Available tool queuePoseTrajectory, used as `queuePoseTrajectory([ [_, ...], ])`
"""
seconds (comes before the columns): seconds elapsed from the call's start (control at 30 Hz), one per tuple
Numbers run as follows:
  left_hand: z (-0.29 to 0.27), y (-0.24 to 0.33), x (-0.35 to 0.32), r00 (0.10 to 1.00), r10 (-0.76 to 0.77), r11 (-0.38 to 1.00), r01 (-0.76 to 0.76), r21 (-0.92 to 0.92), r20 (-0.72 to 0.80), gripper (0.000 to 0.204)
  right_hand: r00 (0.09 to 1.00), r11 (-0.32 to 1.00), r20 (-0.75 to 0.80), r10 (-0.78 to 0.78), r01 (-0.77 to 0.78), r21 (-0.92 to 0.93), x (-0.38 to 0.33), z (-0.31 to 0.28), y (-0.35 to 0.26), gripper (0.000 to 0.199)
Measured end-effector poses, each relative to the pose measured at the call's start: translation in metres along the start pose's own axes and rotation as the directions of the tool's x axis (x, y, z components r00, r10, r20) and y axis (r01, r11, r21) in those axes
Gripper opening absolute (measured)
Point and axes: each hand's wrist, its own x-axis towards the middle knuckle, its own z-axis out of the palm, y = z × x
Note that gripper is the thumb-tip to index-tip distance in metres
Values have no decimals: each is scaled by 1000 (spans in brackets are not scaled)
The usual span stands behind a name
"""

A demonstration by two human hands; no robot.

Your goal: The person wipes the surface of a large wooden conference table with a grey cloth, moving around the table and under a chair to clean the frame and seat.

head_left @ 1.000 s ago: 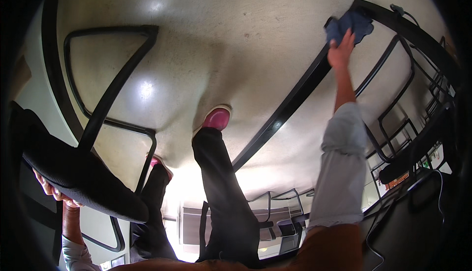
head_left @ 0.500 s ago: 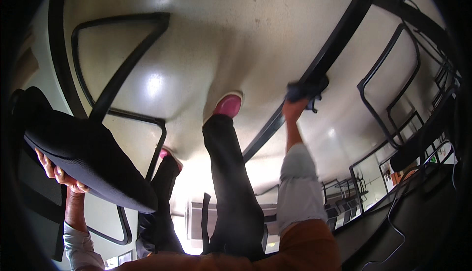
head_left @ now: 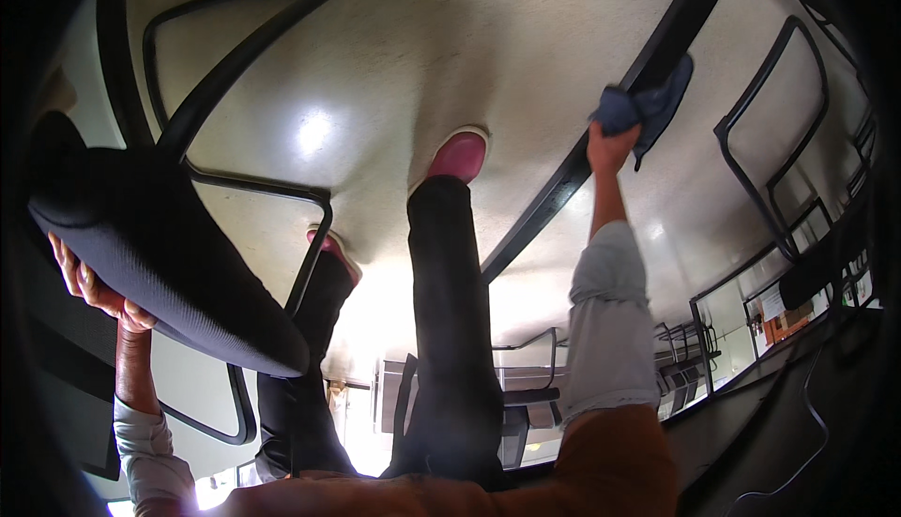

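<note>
At nine o'clock in the view, the left hand (head_left: 89,282) grips the edge of a dark padded chair seat (head_left: 160,245), its fingers (head_left: 70,268) curled under the rim and clamped on it while the seat tilts down toward five o'clock. Above and behind the seat, the chair's black metal frame (head_left: 235,57) loops across the pale speckled floor (head_left: 450,57), where a bright glare patch shows near eleven o'clock. In the middle, the person's two legs in dark trousers (head_left: 450,329) run up from six o'clock, each ending in a pink shoe (head_left: 458,156), one planted further up than the other. Just right of centre, a long black bar (head_left: 582,156) slants from the middle up to one o'clock. The right hand (head_left: 610,146), on a grey-sleeved arm, reaches to one o'clock and holds a dark blue cloth (head_left: 648,104) against that bar, the fingers closed on the bunched cloth. At three o'clock stand more black chair frames (head_left: 779,95), well apart from the cloth.
</note>
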Motion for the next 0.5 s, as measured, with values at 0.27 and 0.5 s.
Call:
queuePoseTrajectory([
  [0.27, 9, 17, 29, 1000, 12, 1000, -13, -4, -23, 62, 753, 801, 366, 547, -343, -490, -238, -43, 25, 40],
  [0.5, 3, 36, 32, 1000, -17, 999, 16, 47, 21, 54, 857, 925, 349, 379, -356, -129, -408, -96, -28, 52],
])
